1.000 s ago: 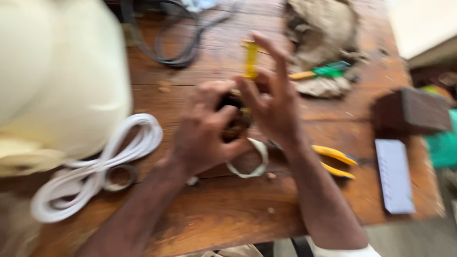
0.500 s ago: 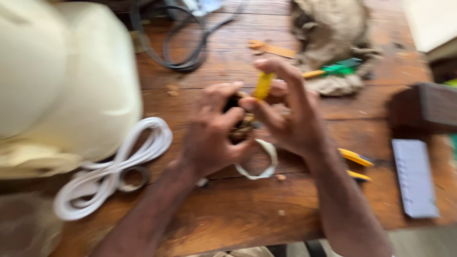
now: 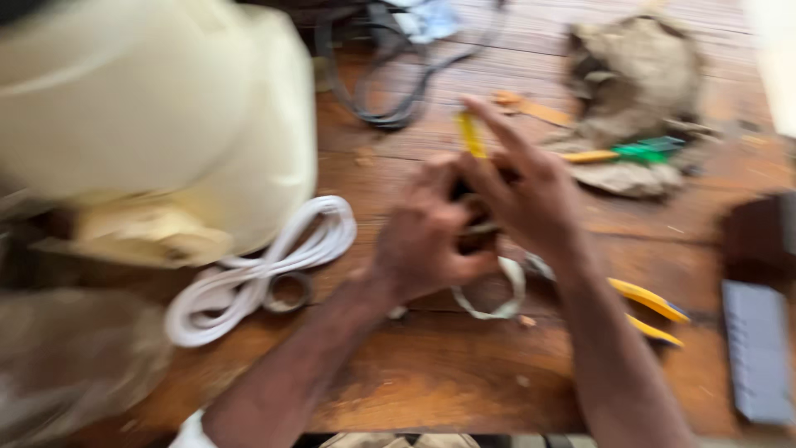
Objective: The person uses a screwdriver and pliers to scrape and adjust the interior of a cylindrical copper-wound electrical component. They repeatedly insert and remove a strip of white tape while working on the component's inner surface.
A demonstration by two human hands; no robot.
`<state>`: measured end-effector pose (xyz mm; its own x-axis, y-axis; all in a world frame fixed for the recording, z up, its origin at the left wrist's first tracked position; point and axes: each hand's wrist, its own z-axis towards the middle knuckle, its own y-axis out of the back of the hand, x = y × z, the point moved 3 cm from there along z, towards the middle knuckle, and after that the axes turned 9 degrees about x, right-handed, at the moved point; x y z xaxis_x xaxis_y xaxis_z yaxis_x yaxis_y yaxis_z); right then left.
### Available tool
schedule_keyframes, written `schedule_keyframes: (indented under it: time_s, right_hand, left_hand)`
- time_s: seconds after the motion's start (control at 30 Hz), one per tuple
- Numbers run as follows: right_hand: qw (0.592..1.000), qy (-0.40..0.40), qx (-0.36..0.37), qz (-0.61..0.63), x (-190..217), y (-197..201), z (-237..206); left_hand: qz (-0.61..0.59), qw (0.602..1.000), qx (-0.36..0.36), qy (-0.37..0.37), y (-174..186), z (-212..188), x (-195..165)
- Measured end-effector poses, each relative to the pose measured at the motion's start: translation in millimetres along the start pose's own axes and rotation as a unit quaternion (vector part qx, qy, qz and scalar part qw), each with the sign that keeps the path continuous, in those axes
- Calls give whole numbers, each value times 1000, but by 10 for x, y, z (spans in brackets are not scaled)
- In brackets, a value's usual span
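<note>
Fingers of the left hand [image 3: 427,241] curl tight around a small dark part [image 3: 474,232] at table centre; the right hand [image 3: 526,195], at two o'clock, pinches a yellow-handled tool [image 3: 471,133]. That part looks light, rigid and best gripped by its sides.

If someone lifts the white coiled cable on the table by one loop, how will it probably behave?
The white coiled cable lies in loose curved loops on the wooden table, so it probably bends easily and would sag. No tie shows, so the coil may unwind. It looks thin, likely light.
</note>
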<state>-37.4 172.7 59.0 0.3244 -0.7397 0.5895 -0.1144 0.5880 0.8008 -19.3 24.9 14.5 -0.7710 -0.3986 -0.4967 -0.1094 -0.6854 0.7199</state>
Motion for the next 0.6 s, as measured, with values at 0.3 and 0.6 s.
schedule_keyframes:
  time_s: [0.3, 0.6]
  right_hand:
    - [944, -49, -273, 177, -35, 622, -599]
    - [856, -339, -388, -41, -742, 1054, -2436]
  left_hand:
    - [36, 998, -33, -25, 76, 36, -112]
    - [42, 998, -38, -26, 20, -10, -54]
